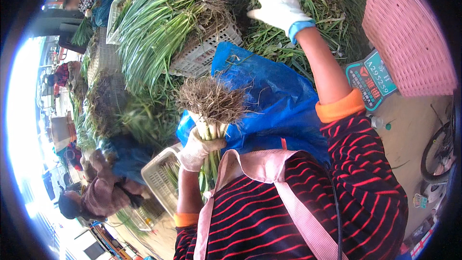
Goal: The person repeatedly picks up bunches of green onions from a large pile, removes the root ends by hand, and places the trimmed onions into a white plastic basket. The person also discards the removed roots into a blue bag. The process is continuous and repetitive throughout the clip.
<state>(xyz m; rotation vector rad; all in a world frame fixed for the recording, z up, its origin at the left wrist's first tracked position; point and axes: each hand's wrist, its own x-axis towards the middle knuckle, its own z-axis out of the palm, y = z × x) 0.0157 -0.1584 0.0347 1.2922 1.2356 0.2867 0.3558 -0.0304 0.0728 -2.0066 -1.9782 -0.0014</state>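
Your left hand (196, 150), gloved white, was clenched around a bunch of green onions (211, 115), gripping the pale stalks just below the tangled roots, roots pointing up. The bunch sat right in front of the blue plastic sheet (279, 96), near its left edge. Your right hand (278, 4), also in a white glove with a blue cuff, was up and away from the sheet, fingers spread wide, gripping nothing; it hovered over the loose heap of green onions (317, 24) behind the sheet. Can't tell if it touched the leaves. A white crate (207, 53) loaded with greens stood left of that hand, a pink basket (409, 38) right of it.
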